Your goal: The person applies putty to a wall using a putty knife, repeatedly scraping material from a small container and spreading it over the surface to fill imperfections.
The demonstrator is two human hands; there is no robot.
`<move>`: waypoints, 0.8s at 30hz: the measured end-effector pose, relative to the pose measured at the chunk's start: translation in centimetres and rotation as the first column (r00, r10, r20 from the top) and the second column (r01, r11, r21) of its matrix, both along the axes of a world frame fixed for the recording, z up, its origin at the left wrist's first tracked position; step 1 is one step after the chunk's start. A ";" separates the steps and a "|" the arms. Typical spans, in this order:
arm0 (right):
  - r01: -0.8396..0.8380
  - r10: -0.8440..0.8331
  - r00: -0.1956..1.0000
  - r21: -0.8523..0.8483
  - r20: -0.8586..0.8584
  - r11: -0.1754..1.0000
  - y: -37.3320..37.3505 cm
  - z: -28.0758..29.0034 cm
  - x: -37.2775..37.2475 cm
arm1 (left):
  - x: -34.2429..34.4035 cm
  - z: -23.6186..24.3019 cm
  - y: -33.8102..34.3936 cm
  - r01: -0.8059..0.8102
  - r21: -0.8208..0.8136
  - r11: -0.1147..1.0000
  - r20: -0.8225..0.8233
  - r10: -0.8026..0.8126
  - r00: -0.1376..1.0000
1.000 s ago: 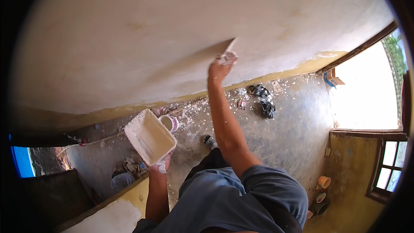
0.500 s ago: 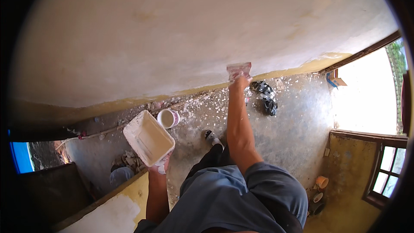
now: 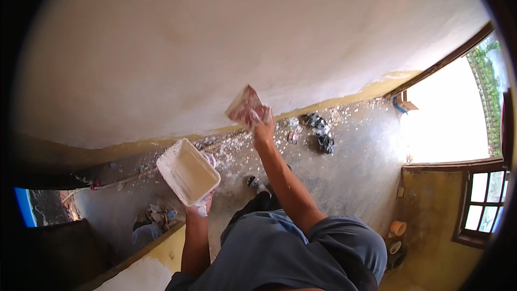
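Observation:
My right hand (image 3: 261, 118) is closed on a reddish, white-smeared putty knife (image 3: 245, 103) with a broad flat blade. The blade is tilted up to the left, in front of the white-coated wall (image 3: 215, 37); whether it touches the wall I cannot tell. At the lower left, my left hand (image 3: 202, 205) grips the near edge of a white rectangular tub (image 3: 189, 173), its inside coated with pale paste. White paste smears the fingers of both hands. Behind the tub, a white bucket (image 3: 209, 158) is mostly hidden.
Black plastic bags (image 3: 324, 143) lie on the splattered concrete floor (image 3: 355, 167) near the wall's foot. A cardboard box (image 3: 403, 103) sits by the bright doorway. Rubble (image 3: 156, 216) is at the left, near a low partition (image 3: 167, 242). Pots (image 3: 397, 229) stand at the right.
My right hand has swung left with the putty knife, whose blade has turned toward the upper left. The tub has barely moved and now covers most of the bucket.

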State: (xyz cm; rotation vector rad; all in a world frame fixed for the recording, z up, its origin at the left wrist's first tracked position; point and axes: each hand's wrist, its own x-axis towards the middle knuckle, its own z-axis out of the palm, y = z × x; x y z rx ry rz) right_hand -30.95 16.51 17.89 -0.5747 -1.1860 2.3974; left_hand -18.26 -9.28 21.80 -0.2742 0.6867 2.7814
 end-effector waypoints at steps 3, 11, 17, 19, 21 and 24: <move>-0.014 0.014 1.000 0.002 0.001 1.000 0.0 3.3 4.7 | -2.2 0.8 3.0 0.015 0.071 0.997 -0.114 -0.007 0.993; 0.040 0.022 0.994 0.546 -0.105 0.837 7.3 15.1 9.8 | -6.5 4.6 12.1 0.039 0.201 0.979 -0.114 -0.016 0.993; 0.177 -0.010 0.976 0.757 -0.220 0.629 10.3 20.1 10.5 | -7.8 9.6 18.4 0.041 0.167 0.985 0.059 -0.051 0.997; 0.212 0.022 0.963 0.808 -0.268 0.550 11.1 20.2 10.6 | -7.6 11.2 19.9 0.044 0.200 0.979 0.020 -0.049 0.999; 0.263 0.042 0.944 0.822 -0.328 0.505 11.8 19.4 10.5 | -7.7 11.1 21.2 0.086 0.274 0.958 -0.018 -0.085 0.996; 0.273 0.042 0.945 0.854 -0.324 0.443 12.0 19.9 10.9 | -7.4 12.2 23.0 0.089 0.327 0.941 -0.061 -0.073 0.995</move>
